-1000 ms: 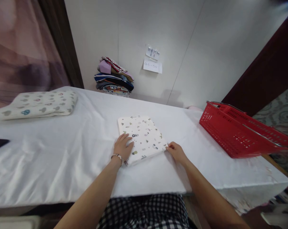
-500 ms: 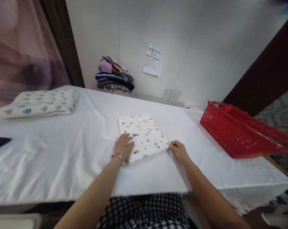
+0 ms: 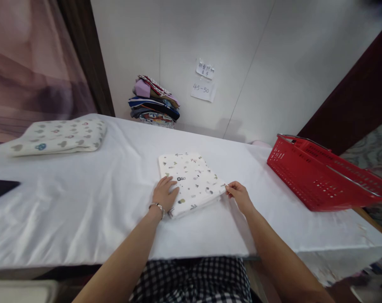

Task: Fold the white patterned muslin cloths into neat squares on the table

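A folded white cloth [image 3: 193, 179] with small printed figures lies on the white-covered table [image 3: 115, 202] in front of me. My left hand [image 3: 164, 193], a bracelet at its wrist, rests flat on the cloth's left side with the fingers spread. At the near right corner, my right hand [image 3: 239, 195] pinches the cloth's edge between thumb and fingers. That corner looks slightly raised; its underside is hidden.
A red plastic basket [image 3: 320, 176] stands at the right end of the table. Another folded patterned cloth [image 3: 61, 136] lies at the far left, near a dark flat object [image 3: 1, 189]. Folded clothes [image 3: 154, 101] are stacked by the wall, beside paper signs [image 3: 203, 90].
The right hand has lifted the pinched corner slightly up and to the right. My left hand stays in place on the cloth. The whole view has shifted a little.
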A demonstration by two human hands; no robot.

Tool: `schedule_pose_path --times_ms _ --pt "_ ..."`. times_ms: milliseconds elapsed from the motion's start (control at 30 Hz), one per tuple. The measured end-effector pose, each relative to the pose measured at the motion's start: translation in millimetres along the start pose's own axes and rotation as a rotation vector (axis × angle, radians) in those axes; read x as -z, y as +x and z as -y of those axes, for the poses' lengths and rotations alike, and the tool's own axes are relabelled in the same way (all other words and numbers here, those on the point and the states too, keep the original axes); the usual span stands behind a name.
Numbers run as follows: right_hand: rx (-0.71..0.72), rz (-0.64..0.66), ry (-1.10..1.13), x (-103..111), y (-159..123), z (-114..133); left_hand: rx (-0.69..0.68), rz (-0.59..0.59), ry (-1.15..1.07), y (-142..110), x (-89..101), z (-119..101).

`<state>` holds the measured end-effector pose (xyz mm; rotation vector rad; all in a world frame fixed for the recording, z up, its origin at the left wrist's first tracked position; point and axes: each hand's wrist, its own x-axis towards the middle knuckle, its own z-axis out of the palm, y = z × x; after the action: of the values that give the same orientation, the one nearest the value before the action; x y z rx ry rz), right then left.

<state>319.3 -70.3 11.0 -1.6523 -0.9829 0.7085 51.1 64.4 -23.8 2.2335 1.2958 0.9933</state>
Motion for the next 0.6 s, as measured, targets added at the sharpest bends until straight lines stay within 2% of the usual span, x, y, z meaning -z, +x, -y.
schedule_pose_path --times_ms 133,367,500,600 --pt "-0.081 0.097 -0.058 2 2 -7 0.014 0.003 -0.019 0 -0.1 0" --pt "-0.132 0.143 -0.070 2 2 -1 0.012 -0.002 -0.017 -1 1.1 -2" --pt "-0.164 0.146 -0.153 -1 4 7 -0.001 -0.014 -0.018 -2 2.1 -3" --pt "-0.135 0.149 -0.215 -4 7 8 -0.003 -0.017 -0.028 -2 2.2 -3"
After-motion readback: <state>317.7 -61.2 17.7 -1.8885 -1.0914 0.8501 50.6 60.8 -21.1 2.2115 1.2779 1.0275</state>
